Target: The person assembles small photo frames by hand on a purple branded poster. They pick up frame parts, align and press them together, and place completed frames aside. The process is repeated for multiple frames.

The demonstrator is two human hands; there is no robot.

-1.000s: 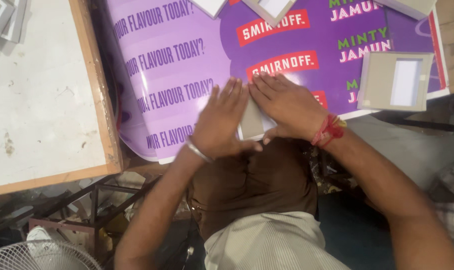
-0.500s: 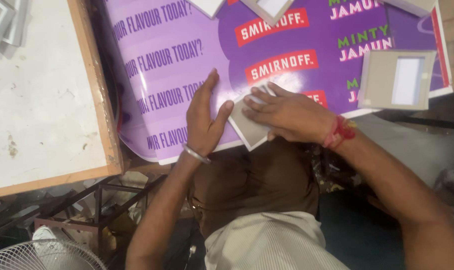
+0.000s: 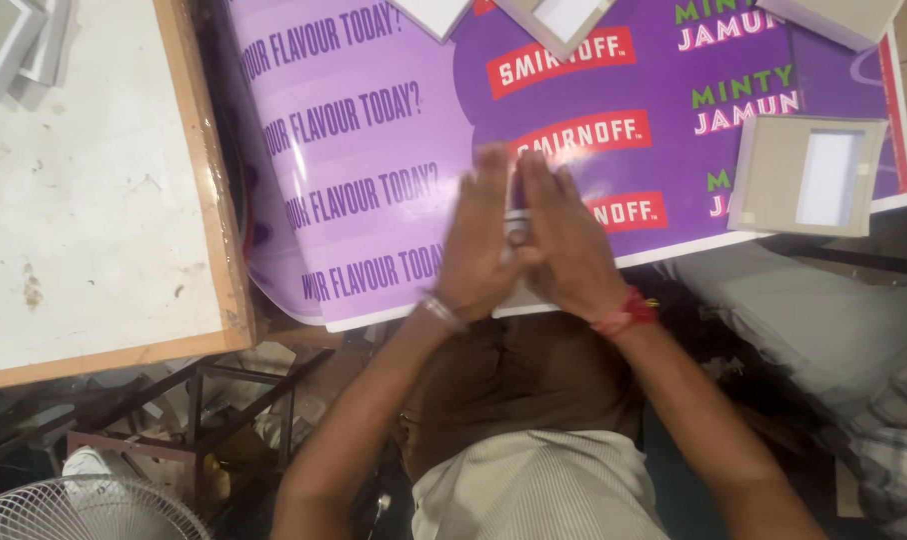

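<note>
Small card (image 3: pixel 517 222) between blurred hands

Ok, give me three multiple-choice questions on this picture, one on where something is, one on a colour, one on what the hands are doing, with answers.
1. Where does the grey frame with the white middle lie?
A. On the purple printed sheet's right edge
B. On the white board at the left
C. On the person's lap

2. What colour is the band on the right wrist?
A. Blue
B. Red
C. Green

3. How do the left hand and right hand stand?
A. Wide apart, palms up
B. One under the table
C. Pressed together around a small flat piece

Answers: 1 A, the frame rests on the purple sheet near its right side. 2 B, a red band shows at the wrist. 3 C, the palms meet over the sheet with a pale piece showing between them.
</note>
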